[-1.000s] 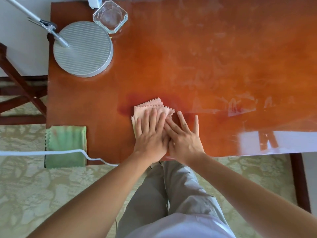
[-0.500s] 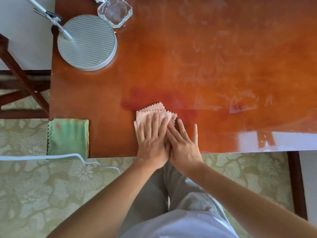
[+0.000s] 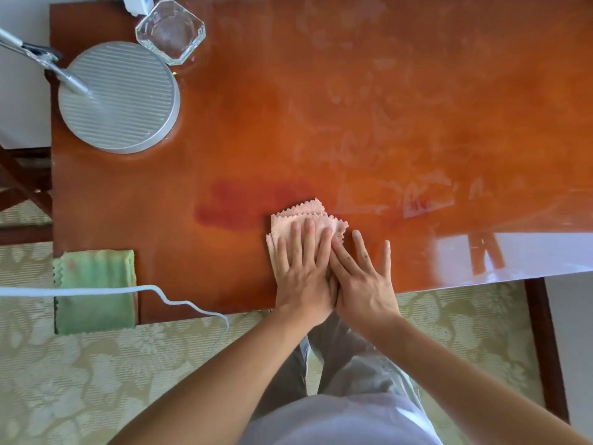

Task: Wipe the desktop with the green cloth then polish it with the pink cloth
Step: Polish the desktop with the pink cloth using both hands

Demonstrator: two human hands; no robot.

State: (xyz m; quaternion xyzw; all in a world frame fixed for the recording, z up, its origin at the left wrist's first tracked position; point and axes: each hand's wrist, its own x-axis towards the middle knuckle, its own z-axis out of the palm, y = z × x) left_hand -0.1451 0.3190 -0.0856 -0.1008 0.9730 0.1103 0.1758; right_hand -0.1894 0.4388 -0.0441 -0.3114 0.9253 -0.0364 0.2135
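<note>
A folded pink cloth point(image 3: 308, 216) lies on the glossy reddish-brown desktop point(image 3: 353, 123) near its front edge. My left hand point(image 3: 303, 271) presses flat on the cloth with straight fingers, covering most of it. My right hand point(image 3: 362, 277) lies flat beside it, fingers spread; its index finger touches the cloth's right edge and the other fingers rest on the wood. A folded green cloth point(image 3: 94, 290) hangs over the desk's front left corner, apart from both hands.
A round grey ribbed lamp base point(image 3: 118, 97) with a metal arm stands at the back left. A square glass dish point(image 3: 170, 32) sits behind it. A white cable point(image 3: 128, 290) crosses the green cloth. A dark chair frame point(image 3: 22, 187) is at the left.
Both hands and the pink cloth stay pressed together at the same place by the desk's front edge, with little or no sliding; the camera view shifted slightly.
</note>
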